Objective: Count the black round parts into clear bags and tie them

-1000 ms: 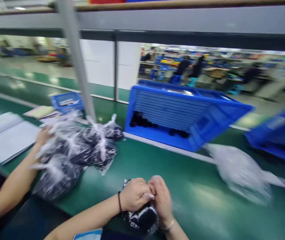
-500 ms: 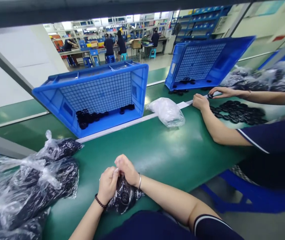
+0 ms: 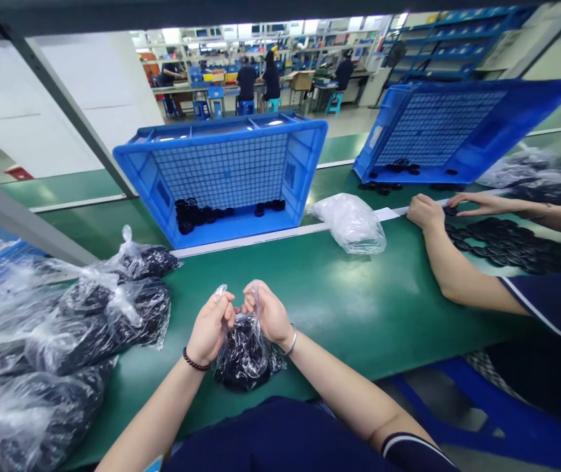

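A clear plastic bag of black round parts [image 3: 245, 357] rests on the green table [image 3: 329, 308] close to my body. My left hand [image 3: 211, 322] pinches one side of the bag's top, a bit of film sticking up above its fingers. On the other side, my right hand [image 3: 268, 311] is closed on the film, which runs over its fingers. Between the hands the neck of the bag is narrow and gathered. Several tied bags of black parts [image 3: 137, 314] are piled left of my left hand.
Two tilted blue crates [image 3: 241, 236] [image 3: 437, 174] with black rings stand behind. A bundle of clear bags [image 3: 353, 223] lies mid-table. At right, a co-worker's hands [image 3: 428, 213] are beside a pile of black rings [image 3: 516, 242]. A metal post [image 3: 63, 111] slants at left.
My hands have moved apart, and the bag's top now stretches between them. The view has shifted, so crates and table appear further right. The co-worker's right-side hand has lowered toward the rings.
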`<state>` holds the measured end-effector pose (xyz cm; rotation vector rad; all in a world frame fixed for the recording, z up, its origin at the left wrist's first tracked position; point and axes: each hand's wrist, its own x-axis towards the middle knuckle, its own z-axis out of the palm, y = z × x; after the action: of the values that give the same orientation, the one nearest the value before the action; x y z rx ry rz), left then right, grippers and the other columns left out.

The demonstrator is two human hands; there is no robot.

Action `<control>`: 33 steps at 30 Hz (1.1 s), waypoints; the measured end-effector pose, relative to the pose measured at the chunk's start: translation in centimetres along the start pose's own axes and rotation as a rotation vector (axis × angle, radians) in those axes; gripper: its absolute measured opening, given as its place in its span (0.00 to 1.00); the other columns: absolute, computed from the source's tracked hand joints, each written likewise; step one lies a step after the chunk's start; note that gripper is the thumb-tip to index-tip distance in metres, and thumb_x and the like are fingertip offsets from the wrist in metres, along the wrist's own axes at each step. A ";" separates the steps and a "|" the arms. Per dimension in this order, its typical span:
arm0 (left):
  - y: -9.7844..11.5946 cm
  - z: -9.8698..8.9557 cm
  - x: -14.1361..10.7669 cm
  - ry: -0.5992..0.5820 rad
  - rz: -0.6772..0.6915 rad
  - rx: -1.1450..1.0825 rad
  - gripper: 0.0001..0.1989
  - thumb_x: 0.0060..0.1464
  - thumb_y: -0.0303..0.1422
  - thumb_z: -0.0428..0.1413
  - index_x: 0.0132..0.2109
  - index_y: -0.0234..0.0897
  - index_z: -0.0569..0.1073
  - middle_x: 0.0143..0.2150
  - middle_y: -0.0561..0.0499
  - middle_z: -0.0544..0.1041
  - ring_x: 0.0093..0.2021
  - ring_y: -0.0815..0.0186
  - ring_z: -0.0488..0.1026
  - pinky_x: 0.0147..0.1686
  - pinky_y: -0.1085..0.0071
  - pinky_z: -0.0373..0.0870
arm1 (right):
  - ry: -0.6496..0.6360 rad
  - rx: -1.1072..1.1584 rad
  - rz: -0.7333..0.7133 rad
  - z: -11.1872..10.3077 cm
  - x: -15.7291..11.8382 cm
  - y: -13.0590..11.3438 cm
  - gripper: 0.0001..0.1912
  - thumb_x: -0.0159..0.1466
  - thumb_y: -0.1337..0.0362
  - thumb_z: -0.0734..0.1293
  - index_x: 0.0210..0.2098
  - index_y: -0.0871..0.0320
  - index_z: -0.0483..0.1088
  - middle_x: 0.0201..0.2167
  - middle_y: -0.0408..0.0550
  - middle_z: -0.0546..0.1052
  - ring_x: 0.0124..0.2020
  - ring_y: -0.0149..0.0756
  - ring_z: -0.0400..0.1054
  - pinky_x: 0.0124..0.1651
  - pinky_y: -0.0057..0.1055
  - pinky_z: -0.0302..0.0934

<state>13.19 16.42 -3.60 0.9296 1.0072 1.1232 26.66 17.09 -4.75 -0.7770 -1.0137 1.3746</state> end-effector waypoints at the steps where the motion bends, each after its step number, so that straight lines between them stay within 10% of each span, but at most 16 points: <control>1: 0.4 -0.2 -0.1 -0.028 -0.012 0.063 0.18 0.56 0.48 0.55 0.39 0.36 0.67 0.19 0.62 0.58 0.20 0.73 0.56 0.28 0.74 0.62 | -0.067 -0.149 -0.079 0.1 -0.3 -0.8 0.18 0.68 0.47 0.57 0.35 0.55 0.67 0.25 0.41 0.64 0.29 0.32 0.62 0.39 0.35 0.64; 5: 2.6 -0.5 -1.1 -0.334 0.114 0.501 0.12 0.50 0.35 0.56 0.42 0.36 0.70 0.36 0.50 0.73 0.36 0.65 0.70 0.41 0.69 0.68 | -0.336 -0.710 -0.432 0.9 -0.9 -4.0 0.13 0.67 0.55 0.62 0.35 0.53 0.76 0.45 0.52 0.72 0.57 0.45 0.60 0.62 0.49 0.55; 8: 3.8 -0.2 -2.1 -0.496 0.206 0.671 0.15 0.47 0.33 0.57 0.44 0.37 0.71 0.46 0.47 0.74 0.47 0.60 0.69 0.49 0.65 0.67 | -0.467 -0.686 -0.383 1.4 -0.7 -5.2 0.10 0.66 0.57 0.65 0.36 0.53 0.77 0.46 0.52 0.74 0.55 0.41 0.64 0.60 0.44 0.59; 11: 3.8 -0.4 -2.7 -0.452 0.166 0.699 0.12 0.56 0.39 0.52 0.41 0.37 0.72 0.36 0.50 0.75 0.36 0.64 0.69 0.38 0.69 0.66 | -0.486 -0.515 -0.214 1.5 -0.5 -5.7 0.12 0.65 0.55 0.66 0.37 0.56 0.76 0.41 0.50 0.76 0.46 0.36 0.70 0.55 0.38 0.65; 20: 3.9 -0.2 -3.4 -0.307 0.066 0.320 0.27 0.61 0.53 0.42 0.24 0.38 0.62 0.19 0.55 0.60 0.21 0.69 0.57 0.24 0.71 0.55 | -0.410 -0.423 -0.198 0.5 -1.2 -5.7 0.09 0.66 0.59 0.66 0.42 0.52 0.76 0.46 0.52 0.78 0.47 0.38 0.72 0.53 0.39 0.67; 28: 5.2 -0.1 -2.5 -0.418 -0.068 0.144 0.18 0.63 0.36 0.47 0.47 0.33 0.78 0.17 0.58 0.62 0.19 0.72 0.62 0.26 0.75 0.62 | -0.231 -0.323 -0.234 -1.4 0.0 -4.8 0.11 0.56 0.55 0.74 0.24 0.53 0.74 0.31 0.50 0.74 0.38 0.39 0.72 0.38 0.34 0.69; 33: 4.7 -0.4 -2.2 -0.527 -0.137 -0.320 0.27 0.47 0.50 0.63 0.44 0.30 0.78 0.23 0.53 0.72 0.26 0.67 0.73 0.32 0.70 0.70 | -0.111 -0.379 -0.267 -0.4 -1.0 -6.1 0.10 0.58 0.56 0.73 0.26 0.53 0.72 0.31 0.48 0.70 0.37 0.40 0.69 0.39 0.38 0.67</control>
<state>11.26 15.20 1.07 0.8208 0.4367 0.8287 29.60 15.62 0.54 -0.8124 -1.4364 1.0166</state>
